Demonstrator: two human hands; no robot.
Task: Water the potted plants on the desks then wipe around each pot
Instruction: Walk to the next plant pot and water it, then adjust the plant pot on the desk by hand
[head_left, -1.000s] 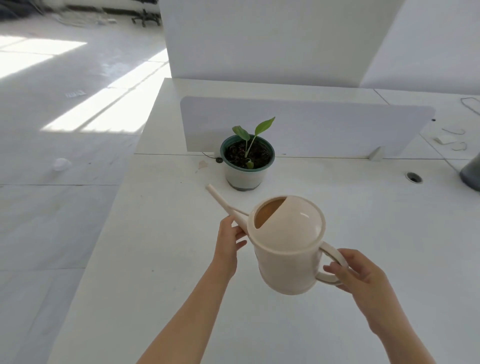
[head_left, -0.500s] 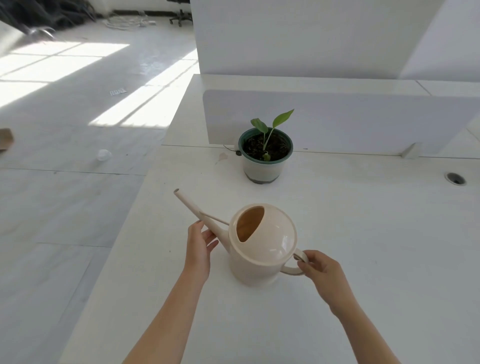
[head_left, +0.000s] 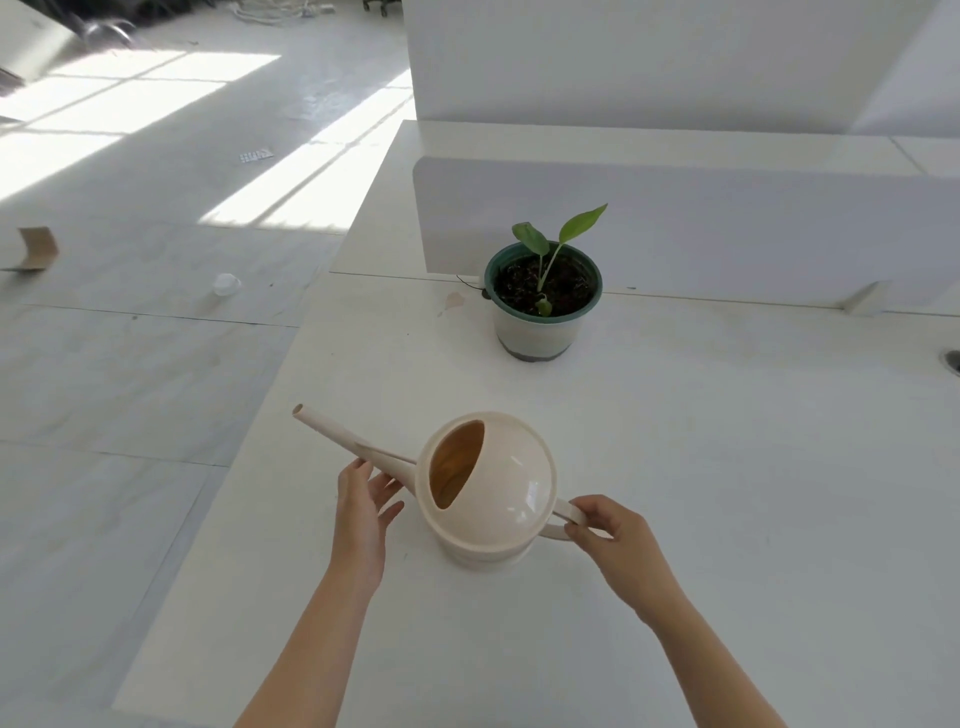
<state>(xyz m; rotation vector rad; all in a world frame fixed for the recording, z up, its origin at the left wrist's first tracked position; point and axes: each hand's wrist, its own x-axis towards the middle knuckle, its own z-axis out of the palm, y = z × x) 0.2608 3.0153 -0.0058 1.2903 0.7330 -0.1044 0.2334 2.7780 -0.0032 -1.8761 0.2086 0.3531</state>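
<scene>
Watering can (head_left: 488, 488) upright on white tabletop (head_left: 727, 467), near front-left edge, spout (head_left: 353, 441) pointing left and away. Right hand (head_left: 618, 535): grip pinched on handle (head_left: 563, 517) at can's right side. Left hand (head_left: 363, 504): fingers spread apart, resting against underside of spout near its base, not clamped. Potted plant (head_left: 543, 296) well apart behind can, just in front of white divider panel (head_left: 727, 228); 2 green leaves, dark soil. Small brownish stain (head_left: 454, 300) on tabletop left of pot.

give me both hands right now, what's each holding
left hand: open, fingers against the watering can spout
right hand: closed on the can's handle
</scene>
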